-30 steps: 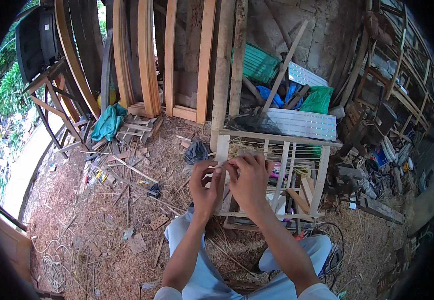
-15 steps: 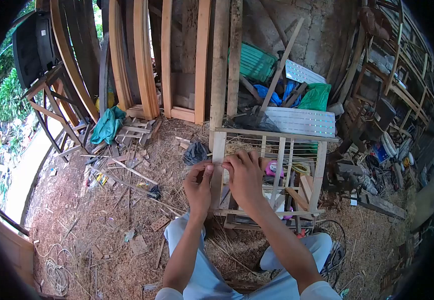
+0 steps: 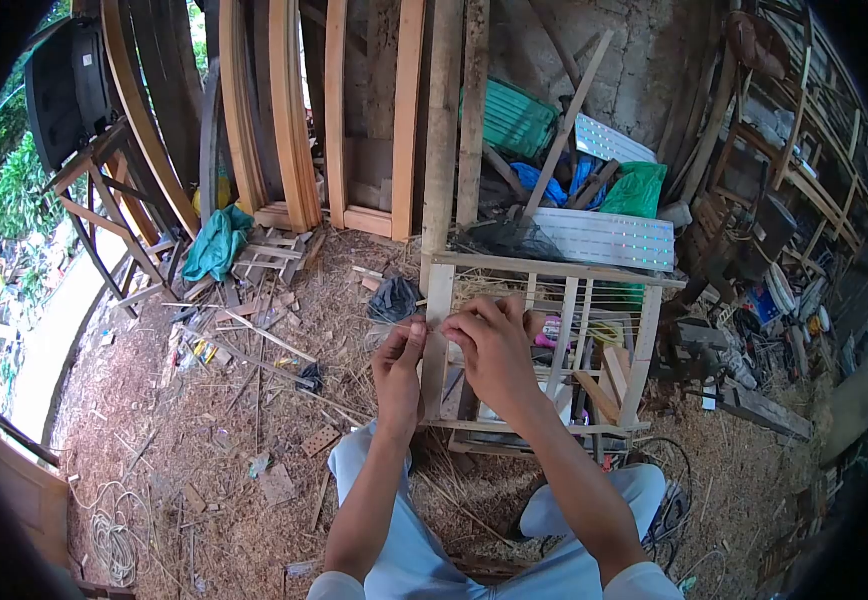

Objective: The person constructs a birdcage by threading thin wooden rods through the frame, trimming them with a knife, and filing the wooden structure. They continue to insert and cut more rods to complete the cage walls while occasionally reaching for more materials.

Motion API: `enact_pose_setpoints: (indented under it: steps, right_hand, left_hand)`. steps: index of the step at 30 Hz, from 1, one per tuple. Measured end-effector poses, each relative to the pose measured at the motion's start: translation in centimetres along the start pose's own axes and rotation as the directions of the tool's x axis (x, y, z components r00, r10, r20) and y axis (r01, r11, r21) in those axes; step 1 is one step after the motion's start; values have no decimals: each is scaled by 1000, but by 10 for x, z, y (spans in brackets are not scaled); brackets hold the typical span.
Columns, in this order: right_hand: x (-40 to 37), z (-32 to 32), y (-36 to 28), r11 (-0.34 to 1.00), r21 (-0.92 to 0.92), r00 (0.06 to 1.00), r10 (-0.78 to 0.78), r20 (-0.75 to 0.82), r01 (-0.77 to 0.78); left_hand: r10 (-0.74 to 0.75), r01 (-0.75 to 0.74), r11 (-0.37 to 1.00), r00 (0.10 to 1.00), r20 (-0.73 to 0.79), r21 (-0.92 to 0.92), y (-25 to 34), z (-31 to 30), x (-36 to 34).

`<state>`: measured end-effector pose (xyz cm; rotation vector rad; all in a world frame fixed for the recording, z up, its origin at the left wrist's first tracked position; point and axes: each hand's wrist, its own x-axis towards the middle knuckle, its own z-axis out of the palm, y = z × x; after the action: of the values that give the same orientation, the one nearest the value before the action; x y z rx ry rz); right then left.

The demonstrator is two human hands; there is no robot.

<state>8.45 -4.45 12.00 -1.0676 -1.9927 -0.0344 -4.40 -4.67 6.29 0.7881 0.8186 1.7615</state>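
A slatted wooden frame (image 3: 554, 270) stands before my knees, with thin pale strands (image 3: 609, 293) stretched across it. Just left of its left rail (image 3: 436, 375), my left hand (image 3: 399, 375) is closed in a pinch, thumb against fingers. What looks like a thin strand pokes out to the left of those fingertips. My right hand (image 3: 497, 350) is over the rail's inner side, also pinched, its fingertips close to the left ones. Whatever sits between the right fingertips is too small to make out.
Wood offcuts (image 3: 609, 380) and a pink item (image 3: 552, 332) show through the frame. A black plastic bag (image 3: 394, 299) lies beyond my left hand. Behind are upright timbers (image 3: 407, 120), a green crate (image 3: 514, 115) and perforated white panels (image 3: 604, 238). Shavings and scraps litter the ground; coiled cord (image 3: 114, 548) lies left.
Both hands stay pinched at the left rail. The right fingertips have shifted slightly, and a thin strand now shows left of the left fingertips. The view has moved slightly.
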Motion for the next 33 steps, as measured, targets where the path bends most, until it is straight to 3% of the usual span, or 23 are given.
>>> enact_pose_setpoints:
  steps: [5, 7, 9, 10, 12, 13, 16, 18, 19, 21, 31, 33]
  right_hand:
    - [0, 1, 2, 989, 145, 999, 17, 29, -21]
    - [0, -1, -1, 995, 97, 999, 8, 40, -12]
    - [0, -3, 0, 999, 48, 999, -10, 35, 8]
    - [-1, -3, 1, 1000, -2, 999, -29, 34, 30]
    - [-2, -2, 3, 999, -30, 999, -38, 22, 39]
    - [-4, -2, 4, 997, -57, 999, -45, 8, 46]
    - [-8, 2, 5, 985, -144, 995, -97, -26, 92]
    - [-11, 2, 6, 988, -125, 994, -95, -53, 88]
    - [-13, 2, 7, 990, -107, 992, -98, -80, 89]
    - [-14, -2, 8, 992, -100, 993, -85, -86, 77]
    - [-13, -1, 16, 994, -87, 991, -75, -107, 66]
    - [-13, -1, 18, 996, -73, 994, -67, -86, 61]
  left_hand:
    - [-18, 18, 1000, 1000, 22, 8, 10, 3, -3]
    - [7, -9, 999, 999, 43, 38, 5, 3, -3]
    - [177, -177, 983, 984, 13, 53, -3, 6, -2]
    - [176, -176, 983, 984, 12, 54, -3, 4, -2]
    - [124, -110, 976, 990, 63, -186, -1, 5, 0]
    - [120, -105, 977, 991, 66, -187, -1, 6, -1]
    - [147, -148, 980, 989, -16, -135, -1, 8, -1]
    - [290, -289, 951, 957, 6, 111, -4, 9, -2]
    - [286, -285, 952, 958, 7, 113, -2, 9, -3]
    - [354, -378, 868, 926, 132, 323, 4, 12, -5]
    - [265, -308, 854, 951, 160, 420, 2, 19, -8]
    - [422, -463, 749, 885, 198, 474, -5, 16, -3]
